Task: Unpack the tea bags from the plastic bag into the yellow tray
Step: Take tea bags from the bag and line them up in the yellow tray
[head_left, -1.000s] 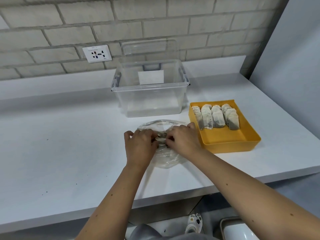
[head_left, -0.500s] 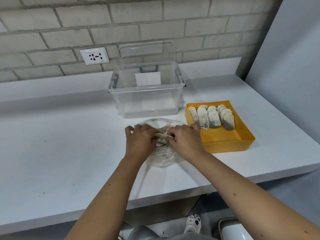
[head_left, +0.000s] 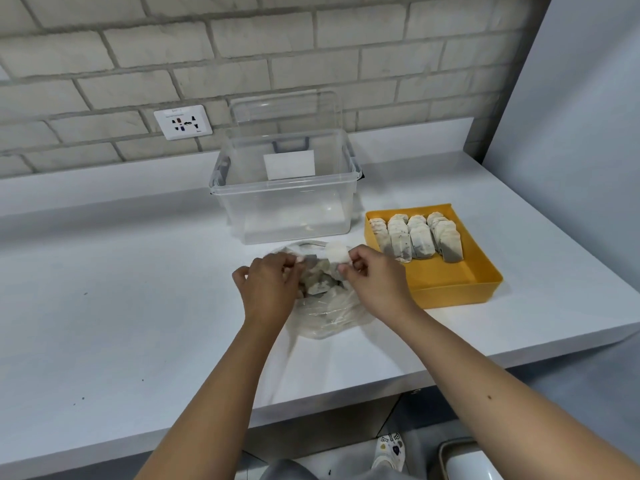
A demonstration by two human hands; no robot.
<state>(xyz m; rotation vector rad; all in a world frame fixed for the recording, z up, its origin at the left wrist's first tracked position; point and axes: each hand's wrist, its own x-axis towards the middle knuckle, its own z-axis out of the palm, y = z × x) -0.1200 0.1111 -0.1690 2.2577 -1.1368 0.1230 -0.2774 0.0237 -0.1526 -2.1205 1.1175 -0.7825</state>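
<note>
Holding one tea bag (head_left: 336, 253) at the mouth of the plastic bag (head_left: 332, 317)

The right hand (head_left: 375, 284) pinches a pale tea bag between thumb and fingertips, just above the open mouth of the clear plastic bag. That bag lies on the white counter (head_left: 121, 306), straight in front of the person. The left hand (head_left: 270, 289) has its fingers curled at the left side of the mouth and grips the plastic there. Loose tea bags (head_left: 322, 284) lie jumbled inside; their number cannot be counted through the crumpled film.

Just right of the hands sits one yellow tray (head_left: 450, 289). Its far half holds four rows of packed tea bags (head_left: 419, 239), overlapped like tiles. How many stand in each row cannot be told. The near half shows bare yellow floor.

Behind the plastic bag stands one clear storage bin (head_left: 287, 216) with grey handles. One clear lid (head_left: 284, 105) stands upright behind it against the brick wall. A plain white label (head_left: 289, 164) sits on the bin's far wall. One wall socket (head_left: 183, 121) carries a line of small print along its top, too small to read. One white shoe (head_left: 389, 448) with charms shows below the counter edge.
</note>
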